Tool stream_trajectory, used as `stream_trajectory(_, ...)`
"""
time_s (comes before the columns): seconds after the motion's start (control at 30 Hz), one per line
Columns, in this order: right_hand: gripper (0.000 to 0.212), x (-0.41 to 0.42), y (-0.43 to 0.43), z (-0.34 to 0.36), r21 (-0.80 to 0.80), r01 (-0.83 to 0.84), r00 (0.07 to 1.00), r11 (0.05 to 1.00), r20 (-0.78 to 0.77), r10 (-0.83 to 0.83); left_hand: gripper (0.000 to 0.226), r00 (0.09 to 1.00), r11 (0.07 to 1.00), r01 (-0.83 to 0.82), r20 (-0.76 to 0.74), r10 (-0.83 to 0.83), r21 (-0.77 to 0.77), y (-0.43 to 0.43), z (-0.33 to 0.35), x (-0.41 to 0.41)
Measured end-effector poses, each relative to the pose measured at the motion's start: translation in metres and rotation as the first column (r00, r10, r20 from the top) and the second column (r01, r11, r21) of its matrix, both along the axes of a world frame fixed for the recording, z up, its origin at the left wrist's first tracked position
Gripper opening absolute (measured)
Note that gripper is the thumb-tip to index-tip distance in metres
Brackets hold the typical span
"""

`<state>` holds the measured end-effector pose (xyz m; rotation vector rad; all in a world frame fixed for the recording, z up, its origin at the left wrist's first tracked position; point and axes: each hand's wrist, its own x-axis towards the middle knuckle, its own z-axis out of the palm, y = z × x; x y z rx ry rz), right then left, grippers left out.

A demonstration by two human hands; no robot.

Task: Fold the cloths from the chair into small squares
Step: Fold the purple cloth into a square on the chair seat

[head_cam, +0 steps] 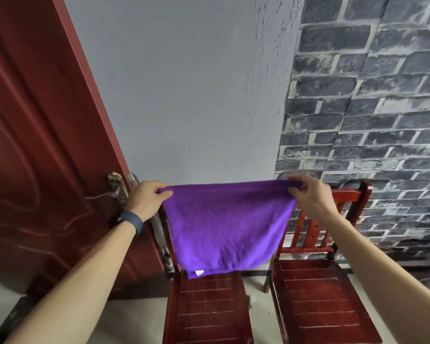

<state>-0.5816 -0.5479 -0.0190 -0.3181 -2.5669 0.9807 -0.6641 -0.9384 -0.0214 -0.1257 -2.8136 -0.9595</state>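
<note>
Cloth (229,224) plain vivid purple, small white label (199,272) at its lower corner, chair (206,306) and second chair (318,301) glossy dark red, door (35,145) red-brown, wall (184,83) flat pale grey, brick wall (370,108) — dark grey blocks, whitish mortar lines — wristband (130,220) dark blue.

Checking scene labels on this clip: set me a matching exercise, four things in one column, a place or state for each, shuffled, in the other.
Things: 1 purple cloth; 2 dark wristband; 3 door handle; 4 right-hand chair.
Places or states: A on the red door; B before the brick wall; C pinched at its top corners by the left hand and the right hand; D round the left wrist.
Pairs: 1-C; 2-D; 3-A; 4-B.
</note>
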Motion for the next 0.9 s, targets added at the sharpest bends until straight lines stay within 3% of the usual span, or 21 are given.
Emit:
stream_trajectory(0.13,0.025,0.013,-0.003,-0.049,0.1,-0.026,1.0,0.995,0.011,0.025,0.025,0.995,0.992,-0.089,0.031,0.092,-0.089,-0.005,-0.034,0.025)
stream_trajectory(0.3,0.016,0.055,-0.012,-0.137,0.199,-0.095,0.968,0.975,0.245,0.045,0.022,0.964,0.942,-0.139,0.174,0.199,-0.307,-0.017,-0.106,0.075)
stream_trajectory(0.47,0.019,0.106,-0.025,-0.208,0.224,-0.194,0.883,0.955,0.464,0.071,0.019,0.926,0.872,-0.021,0.319,0.202,-0.489,-0.02,-0.158,0.136)
stream_trajectory(0.7,0.023,0.125,-0.036,-0.243,0.162,-0.277,0.752,0.947,0.651,0.109,0.026,0.812,0.865,0.026,0.516,0.274,-0.501,-0.049,-0.195,0.16)
stream_trajectory(0.9,0.025,0.084,-0.053,-0.275,0.179,-0.285,0.682,0.942,0.728,0.068,0.025,0.794,0.874,-0.006,0.53,0.299,-0.485,-0.053,-0.233,0.124)
